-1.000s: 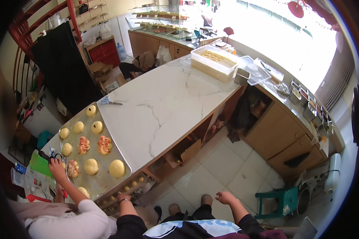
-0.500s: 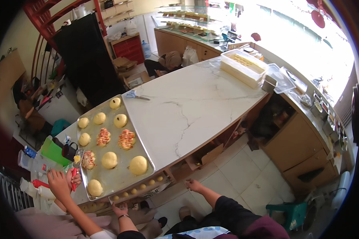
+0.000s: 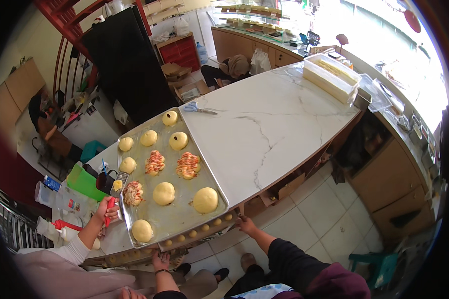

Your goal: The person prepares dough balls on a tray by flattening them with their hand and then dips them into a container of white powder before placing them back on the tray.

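Observation:
Below the big baking tray of risen dough [image 3: 199, 174], my left hand [image 3: 160, 260] has its fingers curled on the front edge of a lower tray of small dough balls [image 3: 184, 235]. Near that tray's right end, my right hand [image 3: 245, 224] grips its edge. The big tray sits on the marble counter [image 3: 264, 129], with round buns and several red-striped shaped pieces on it. At my left a co-worker's hand [image 3: 105, 212] holds a red-handled tool [image 3: 110, 214] with something yellow on its head, beside the big tray.
Scissors [image 3: 199, 108] lie on the counter; a dough-filled plastic box [image 3: 329, 82] is at its far end. Green jug [image 3: 80, 184] and bottles [image 3: 65, 224] stand at the left. A person [image 3: 227, 72] crouches behind the counter, another [image 3: 50, 129] is far left. A green stool [image 3: 369, 264] is lower right.
My right hand has moved left and up onto the lower tray's edge. The co-worker's hand has raised the red-handled tool. The view has shifted, so the scene sits farther right.

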`<state>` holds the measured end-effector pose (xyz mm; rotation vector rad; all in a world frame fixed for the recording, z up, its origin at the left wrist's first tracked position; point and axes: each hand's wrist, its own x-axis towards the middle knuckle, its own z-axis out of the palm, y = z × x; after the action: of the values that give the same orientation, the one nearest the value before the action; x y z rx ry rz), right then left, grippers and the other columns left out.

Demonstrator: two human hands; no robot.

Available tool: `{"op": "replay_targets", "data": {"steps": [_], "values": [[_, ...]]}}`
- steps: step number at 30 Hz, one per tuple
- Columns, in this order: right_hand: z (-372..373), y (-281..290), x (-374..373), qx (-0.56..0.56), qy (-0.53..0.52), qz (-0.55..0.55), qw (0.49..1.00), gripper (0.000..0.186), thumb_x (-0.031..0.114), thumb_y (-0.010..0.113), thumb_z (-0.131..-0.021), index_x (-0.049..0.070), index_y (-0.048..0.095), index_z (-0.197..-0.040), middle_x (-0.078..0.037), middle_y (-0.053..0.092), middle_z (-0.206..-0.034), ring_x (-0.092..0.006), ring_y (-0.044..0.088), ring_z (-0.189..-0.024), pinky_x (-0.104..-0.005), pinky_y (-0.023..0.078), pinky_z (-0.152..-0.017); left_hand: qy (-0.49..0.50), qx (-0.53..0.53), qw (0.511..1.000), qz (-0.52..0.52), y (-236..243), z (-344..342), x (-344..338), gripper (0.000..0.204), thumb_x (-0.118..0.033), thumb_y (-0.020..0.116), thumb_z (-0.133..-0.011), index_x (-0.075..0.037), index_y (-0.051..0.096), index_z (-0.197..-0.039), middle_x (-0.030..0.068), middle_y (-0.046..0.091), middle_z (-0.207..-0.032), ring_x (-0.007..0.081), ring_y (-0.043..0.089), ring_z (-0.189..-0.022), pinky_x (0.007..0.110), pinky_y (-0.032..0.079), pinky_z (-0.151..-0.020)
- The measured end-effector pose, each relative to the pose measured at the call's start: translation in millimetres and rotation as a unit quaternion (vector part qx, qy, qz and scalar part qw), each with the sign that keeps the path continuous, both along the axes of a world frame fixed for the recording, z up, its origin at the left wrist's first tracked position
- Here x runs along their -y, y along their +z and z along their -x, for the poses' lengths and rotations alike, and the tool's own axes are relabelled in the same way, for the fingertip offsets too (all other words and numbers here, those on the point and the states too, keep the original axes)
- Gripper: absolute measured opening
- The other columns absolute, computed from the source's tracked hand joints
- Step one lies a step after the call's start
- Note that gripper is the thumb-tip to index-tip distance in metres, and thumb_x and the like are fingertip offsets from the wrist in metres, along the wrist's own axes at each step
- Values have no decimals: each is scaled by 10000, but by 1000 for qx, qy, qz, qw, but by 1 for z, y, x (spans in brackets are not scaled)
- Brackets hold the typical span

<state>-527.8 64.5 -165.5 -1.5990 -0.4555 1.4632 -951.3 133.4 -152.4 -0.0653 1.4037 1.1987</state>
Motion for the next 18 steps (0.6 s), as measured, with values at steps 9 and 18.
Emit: {"op": "replay_targets", "data": {"steps": [9,18], "values": [[-3,-7,-4,176,95,-11,980,348,201,482,-866,-24,519,-1129,-88,622,-877,-177,620,-736,-293,470,-590,21,-33,998,-56,-27,8,14,261,-67,535,-861,-44,512,-1120,76,526,-1028,224,509,-973,368,411,-909],[-1,6,25,104,108,25,988,387,170,446,-886,-49,438,-1205,-139,581,-1026,-203,608,-885,-331,488,-737,-98,-121,988,-17,1,16,41,259,39,490,-851,29,492,-1110,127,531,-1052,249,522,-962,379,444,-848]]}}
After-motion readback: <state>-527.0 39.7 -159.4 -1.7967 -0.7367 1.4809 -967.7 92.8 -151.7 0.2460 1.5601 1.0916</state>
